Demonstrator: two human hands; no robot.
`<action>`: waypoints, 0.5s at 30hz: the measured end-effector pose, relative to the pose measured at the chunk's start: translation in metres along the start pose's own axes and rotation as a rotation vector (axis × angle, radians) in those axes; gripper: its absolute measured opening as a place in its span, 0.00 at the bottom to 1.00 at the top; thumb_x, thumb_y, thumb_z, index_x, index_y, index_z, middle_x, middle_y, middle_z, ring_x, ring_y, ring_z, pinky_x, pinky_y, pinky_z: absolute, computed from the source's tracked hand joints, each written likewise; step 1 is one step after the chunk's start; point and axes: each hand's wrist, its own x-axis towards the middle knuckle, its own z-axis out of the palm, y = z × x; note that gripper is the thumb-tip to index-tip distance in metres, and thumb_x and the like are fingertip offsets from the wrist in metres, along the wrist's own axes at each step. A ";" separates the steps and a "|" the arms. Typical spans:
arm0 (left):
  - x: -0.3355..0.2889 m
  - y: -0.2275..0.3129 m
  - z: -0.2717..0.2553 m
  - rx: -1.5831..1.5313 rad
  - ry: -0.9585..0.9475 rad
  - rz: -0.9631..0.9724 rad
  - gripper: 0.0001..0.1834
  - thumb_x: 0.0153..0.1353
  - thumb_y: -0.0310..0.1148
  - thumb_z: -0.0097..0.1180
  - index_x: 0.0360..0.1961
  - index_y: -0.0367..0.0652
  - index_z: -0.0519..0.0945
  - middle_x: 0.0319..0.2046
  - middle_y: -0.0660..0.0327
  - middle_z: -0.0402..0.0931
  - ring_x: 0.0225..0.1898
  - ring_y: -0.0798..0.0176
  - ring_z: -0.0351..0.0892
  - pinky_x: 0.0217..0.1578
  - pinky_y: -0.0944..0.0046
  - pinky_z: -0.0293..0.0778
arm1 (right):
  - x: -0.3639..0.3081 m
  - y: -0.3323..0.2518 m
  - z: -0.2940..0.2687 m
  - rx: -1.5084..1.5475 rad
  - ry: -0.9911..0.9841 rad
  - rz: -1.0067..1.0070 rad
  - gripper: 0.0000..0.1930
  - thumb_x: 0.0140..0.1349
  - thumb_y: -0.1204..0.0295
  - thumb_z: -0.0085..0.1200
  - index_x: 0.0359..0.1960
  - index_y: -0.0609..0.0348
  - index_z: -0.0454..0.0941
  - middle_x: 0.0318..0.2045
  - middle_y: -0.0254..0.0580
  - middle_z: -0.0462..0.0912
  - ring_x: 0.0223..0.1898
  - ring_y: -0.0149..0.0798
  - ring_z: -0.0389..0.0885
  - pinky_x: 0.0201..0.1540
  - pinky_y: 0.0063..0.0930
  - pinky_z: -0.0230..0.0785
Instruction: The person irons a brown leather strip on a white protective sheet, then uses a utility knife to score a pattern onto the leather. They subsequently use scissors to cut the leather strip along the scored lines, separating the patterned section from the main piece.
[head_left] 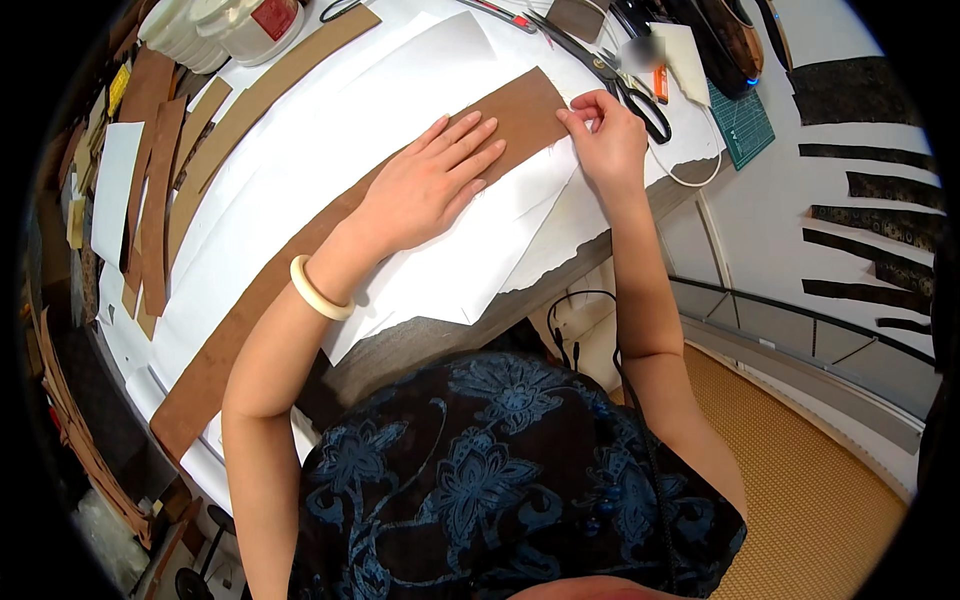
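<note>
Person seen from above, in a black top (480,470) with blue flowers, working at a paper-covered tabletop (420,343) whose grey edge shows at the near side. Long brown leather strip (290,272) lies diagonally across the white paper (440,285), running from the lower left up to the centre top. The left hand (430,188) rests palm down on the strip near its upper end, fingers slightly spread and apart, not gripping. A cream bangle (320,290) circles that wrist. The right hand (607,140) is at the strip's far end, thumb and forefinger brought together in a pinch on its edge, the other fingers curled.

Just beyond the right hand lie scissors (598,66) with black handles, beside a small orange object (660,85) too small to make out. A white cable (712,150) loops near them, and a green cutting mat (742,122) lies at the tabletop's right end. At the upper left, a white tub (245,28) with a red label stands behind a long tan strip (262,95); more brown strips (157,215) lie at the left. At the far right, dark patterned strips (880,228) are spread over a white surface.
</note>
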 end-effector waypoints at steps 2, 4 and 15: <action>0.000 0.000 0.002 -0.002 0.004 0.002 0.28 0.78 0.40 0.41 0.76 0.46 0.64 0.76 0.55 0.59 0.79 0.53 0.50 0.79 0.49 0.45 | 0.000 -0.001 0.000 0.004 -0.002 0.010 0.13 0.57 0.64 0.69 0.35 0.61 0.84 0.22 0.37 0.86 0.21 0.40 0.78 0.30 0.35 0.69; -0.001 -0.001 0.003 -0.003 0.016 0.006 0.28 0.78 0.40 0.42 0.76 0.45 0.64 0.76 0.55 0.59 0.79 0.53 0.50 0.79 0.49 0.45 | -0.001 0.000 0.000 -0.022 0.007 -0.039 0.11 0.58 0.66 0.69 0.36 0.61 0.84 0.27 0.38 0.87 0.25 0.40 0.79 0.31 0.35 0.69; -0.002 -0.011 0.001 -0.557 0.175 -0.102 0.27 0.77 0.34 0.44 0.75 0.43 0.63 0.74 0.54 0.63 0.76 0.51 0.59 0.79 0.50 0.46 | -0.029 -0.017 0.024 0.187 -0.114 -0.507 0.08 0.64 0.74 0.63 0.43 0.61 0.84 0.54 0.46 0.84 0.58 0.50 0.81 0.56 0.38 0.77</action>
